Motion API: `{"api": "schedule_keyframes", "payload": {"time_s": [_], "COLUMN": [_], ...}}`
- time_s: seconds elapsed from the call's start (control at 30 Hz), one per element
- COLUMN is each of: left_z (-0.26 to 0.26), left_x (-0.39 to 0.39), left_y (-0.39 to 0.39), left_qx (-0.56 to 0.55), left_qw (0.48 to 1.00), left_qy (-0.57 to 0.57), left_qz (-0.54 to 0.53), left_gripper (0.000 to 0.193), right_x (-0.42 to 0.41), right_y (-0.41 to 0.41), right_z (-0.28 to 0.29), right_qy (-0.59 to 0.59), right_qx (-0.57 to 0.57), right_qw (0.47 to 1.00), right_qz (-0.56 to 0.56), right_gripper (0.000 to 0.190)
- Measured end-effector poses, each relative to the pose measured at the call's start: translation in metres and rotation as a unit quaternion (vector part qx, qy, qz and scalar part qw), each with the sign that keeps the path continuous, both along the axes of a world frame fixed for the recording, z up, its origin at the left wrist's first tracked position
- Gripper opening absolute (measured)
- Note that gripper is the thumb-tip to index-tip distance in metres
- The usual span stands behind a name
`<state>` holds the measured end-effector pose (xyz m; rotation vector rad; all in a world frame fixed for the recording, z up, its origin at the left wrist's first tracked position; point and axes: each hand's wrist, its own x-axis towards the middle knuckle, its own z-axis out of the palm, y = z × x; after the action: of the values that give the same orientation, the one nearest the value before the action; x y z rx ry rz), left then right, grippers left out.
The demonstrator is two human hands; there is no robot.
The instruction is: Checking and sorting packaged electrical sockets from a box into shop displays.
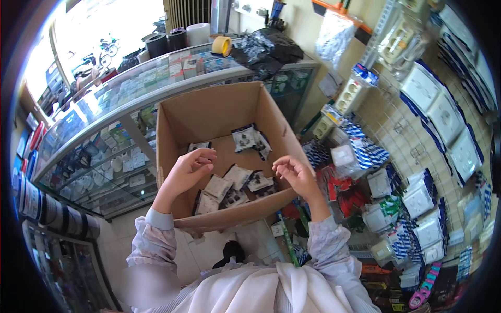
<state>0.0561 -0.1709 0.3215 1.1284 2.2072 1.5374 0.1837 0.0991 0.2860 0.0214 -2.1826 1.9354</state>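
Observation:
A large open cardboard box [211, 113] stands before me, its flaps out of sight. On its floor lie several small packaged wall sockets or switches [218, 187] in a loose heap near the front wall. Two or so more packets [245, 139] rest against the far right side, and another is partly hidden behind my left hand [191, 170]. That hand hovers over the box's left side, fingers loosely curled and holding nothing. Over the right wall hangs my right hand [294, 176], also with nothing in it, its fingers bent and slightly apart.
Behind the box runs a glass display counter [145, 92] with small boxed goods. On it sit a yellow tape roll [221, 46] and a black plastic bag [266, 49]. A wire rack [407, 137] of hanging packaged sockets lines the right wall. Tiled floor [203, 250] shows below.

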Motion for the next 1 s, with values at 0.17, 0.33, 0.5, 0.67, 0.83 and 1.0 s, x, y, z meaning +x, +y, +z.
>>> {"api": "schedule_keyframes", "payload": {"time_s": [0.17,0.33,0.5,0.67,0.83,1.0], "left_z": [-0.018,-0.01,-0.013,-0.072,-0.154,-0.248], "left_x": [-0.044,-0.078,-0.111,-0.18,-0.211,-0.187], "left_y": [-0.018,-0.006,0.023,0.042,0.048,0.065], "left_qx": [0.001,-0.002,-0.039,-0.178,-0.264,-0.326], "left_qw": [0.998,0.999,0.998,0.978,0.95,0.929], "left_qy": [-0.016,-0.002,0.001,0.067,0.008,-0.09], "left_qz": [0.064,0.053,0.038,0.081,0.167,0.148], "left_gripper": [0.03,0.029,0.031,0.034,0.038,0.047], "right_x": [-0.076,-0.138,-0.196,-0.244,-0.274,-0.293], "right_y": [-0.026,-0.043,-0.042,-0.028,-0.021,-0.011], "right_z": [0.021,0.024,0.006,-0.04,-0.088,-0.178], "right_qy": [-0.03,-0.047,-0.106,-0.147,-0.224,-0.163], "right_qx": [0.078,0.108,0.164,0.176,0.254,0.313], "right_qw": [0.995,0.987,0.962,0.946,0.911,0.891], "right_qz": [0.046,0.108,0.189,0.229,0.236,0.287], "right_gripper": [0.017,0.02,0.023,0.028,0.032,0.029]}}
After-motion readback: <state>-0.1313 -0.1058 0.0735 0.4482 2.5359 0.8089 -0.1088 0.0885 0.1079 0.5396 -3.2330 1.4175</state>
